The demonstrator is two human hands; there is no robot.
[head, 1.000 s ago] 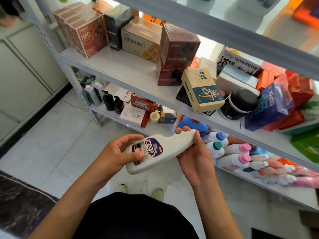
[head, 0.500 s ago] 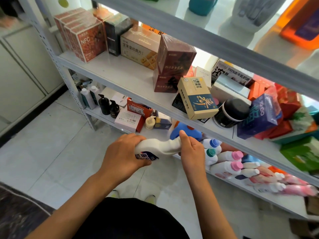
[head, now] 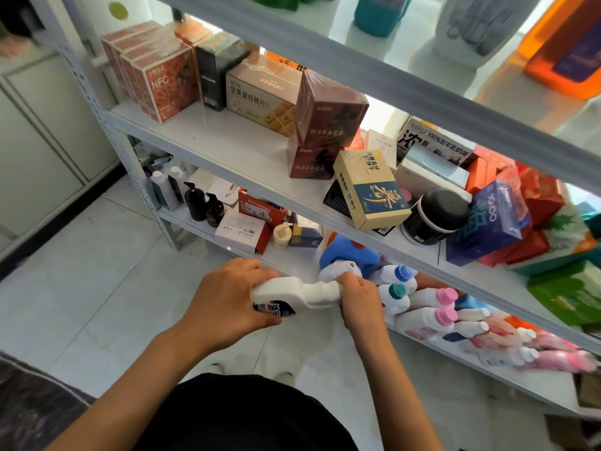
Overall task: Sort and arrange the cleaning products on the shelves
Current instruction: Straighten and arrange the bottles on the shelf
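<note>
A white cleaner bottle point(head: 302, 292) with a dark blue label lies sideways between my hands, just in front of the lower shelf point(head: 292, 255). My left hand point(head: 227, 297) grips its wide base from above. My right hand point(head: 359, 297) holds its bent neck, whose white nozzle points up toward a blue jug point(head: 353, 255). Right of that, white bottles with blue, green and pink caps point(head: 422, 301) lie on their sides on the same shelf.
The middle shelf point(head: 227, 148) carries stacked boxes, a tan box point(head: 370, 190) overhanging its edge and a black tub point(head: 435, 216). On the lower shelf's left stand pump bottles point(head: 203, 205) and small boxes. White tiled floor point(head: 81, 288) lies to the left.
The bottle has moved forward and down from chest height toward the lower shelf, turning so its label faces down. My right hand has slid to the neck; the view has come closer.
</note>
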